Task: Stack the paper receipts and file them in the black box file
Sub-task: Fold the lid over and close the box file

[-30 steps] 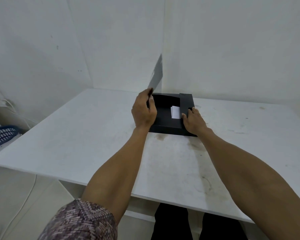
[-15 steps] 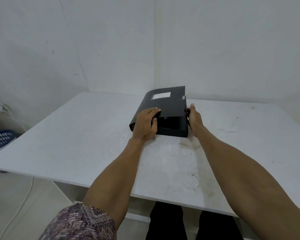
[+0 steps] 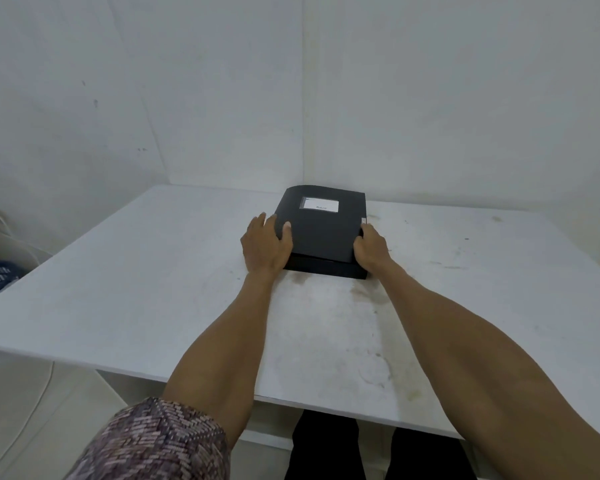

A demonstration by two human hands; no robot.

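The black box file lies closed between both hands: left hand flat on its cover's edge, right hand against its side.

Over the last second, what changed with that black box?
The lid swung from upright down onto the black box file, hiding the white receipt. The left hand let go and now presses it flat. The right hand stayed at the right edge.

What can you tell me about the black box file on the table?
The black box file lies flat at the far side of the white table, near the wall corner. It looks like matte black card, with a white label on the lid. The lid is down, its near edge stopping short of the base. The left hand rests on its left edge, the right hand against its right side.
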